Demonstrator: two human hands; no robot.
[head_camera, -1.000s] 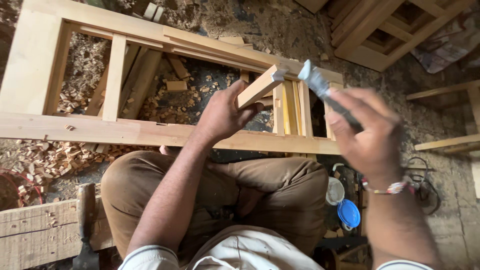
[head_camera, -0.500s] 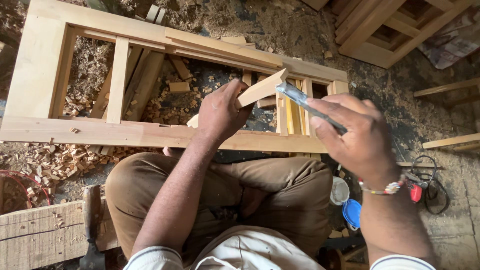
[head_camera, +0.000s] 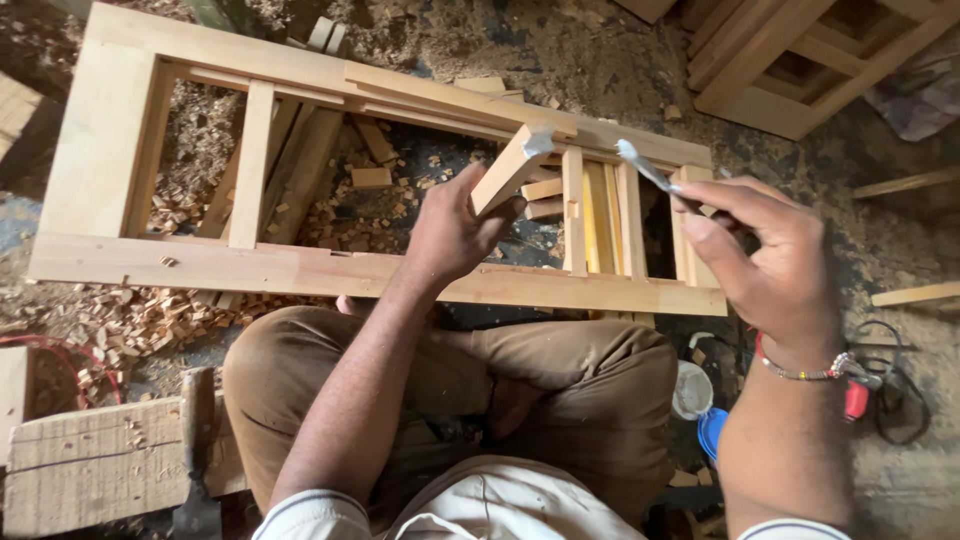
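My left hand (head_camera: 452, 228) grips a short wooden piece (head_camera: 510, 168) whose upper end is smeared with white paste. It is held tilted above a long wooden frame (head_camera: 300, 270) lying on the floor. My right hand (head_camera: 775, 262) holds a thin metal blade (head_camera: 650, 170) with white paste on its tip, just right of the piece's end and apart from it. Several upright slats (head_camera: 600, 215) stand in the frame between both hands. I sit cross-legged in brown trousers (head_camera: 450, 380).
Wood chips (head_camera: 130, 325) and sawdust cover the floor. A hammer (head_camera: 197, 450) rests on a plank (head_camera: 90, 465) at lower left. A white cup (head_camera: 692, 388) and blue lid (head_camera: 712, 432) sit by my right knee. Another wooden frame (head_camera: 790, 60) lies top right, a cable (head_camera: 900, 390) at right.
The blade has drawn away to the right from the wooden piece's end. My left hand keeps the piece at about the same tilt, now with white paste on its tip.
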